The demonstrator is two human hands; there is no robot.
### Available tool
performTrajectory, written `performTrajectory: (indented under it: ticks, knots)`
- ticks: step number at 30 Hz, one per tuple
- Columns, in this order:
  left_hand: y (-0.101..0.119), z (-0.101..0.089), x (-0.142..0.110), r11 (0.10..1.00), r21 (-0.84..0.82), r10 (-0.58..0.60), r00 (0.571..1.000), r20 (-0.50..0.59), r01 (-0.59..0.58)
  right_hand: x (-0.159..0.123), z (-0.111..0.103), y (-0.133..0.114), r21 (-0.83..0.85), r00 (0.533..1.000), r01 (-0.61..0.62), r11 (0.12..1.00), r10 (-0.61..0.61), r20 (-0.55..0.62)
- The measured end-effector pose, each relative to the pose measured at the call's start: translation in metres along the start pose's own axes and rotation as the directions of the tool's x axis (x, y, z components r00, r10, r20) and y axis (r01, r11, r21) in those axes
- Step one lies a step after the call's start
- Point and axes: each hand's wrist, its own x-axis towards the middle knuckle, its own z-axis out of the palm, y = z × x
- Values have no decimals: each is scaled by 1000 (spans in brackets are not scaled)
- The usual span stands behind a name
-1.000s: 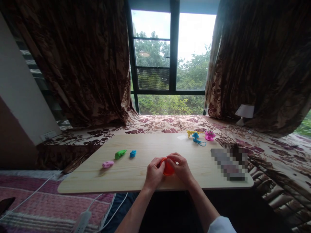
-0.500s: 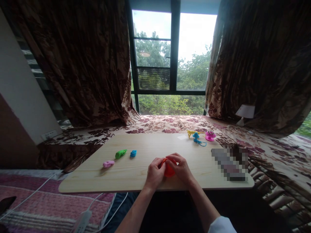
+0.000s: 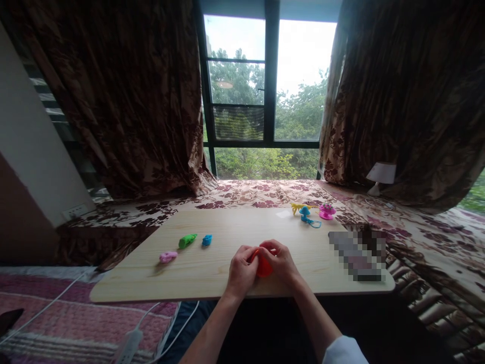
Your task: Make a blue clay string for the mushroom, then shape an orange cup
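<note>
Both hands meet near the front middle of a light wooden board (image 3: 212, 268). My left hand (image 3: 241, 270) and my right hand (image 3: 279, 263) are curled round a small red-orange toy (image 3: 262, 266), fingers pinched on it from both sides. Most of the toy is hidden between the fingers. On the board to the left lie a pink toy (image 3: 167, 257), a green toy (image 3: 187, 240) and a small blue toy (image 3: 206, 239).
At the board's far right corner lie a yellow toy (image 3: 297, 207), a blue toy with a cord (image 3: 307, 216) and a pink toy (image 3: 327, 211). A blurred-out object (image 3: 358, 254) sits at the right end. A white power strip (image 3: 128, 347) and cables hang lower left.
The hands have closed a little tighter over the red-orange toy, so less of it shows. Nothing else on the board has moved.
</note>
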Motion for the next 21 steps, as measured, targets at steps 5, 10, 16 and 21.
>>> performTrajectory:
  ticks: [5,10,16,21]
  knots:
    - [-3,-2,2,999,-32,-26,999,-35,25,0,-4,-2,-2,999,-30,1000,29,-18]
    - [-4,-1,1,998,-47,-35,999,-37,33,-1,-2,0,-10,999,-32,999,32,-7]
    - [-7,-1,2,992,-94,-93,994,-55,88,-1,-2,-4,11,1000,-13,1000,13,-5]
    - [-1,-2,1,992,-100,-80,996,-41,76,-2,-1,-4,2,999,27,1000,-27,17]
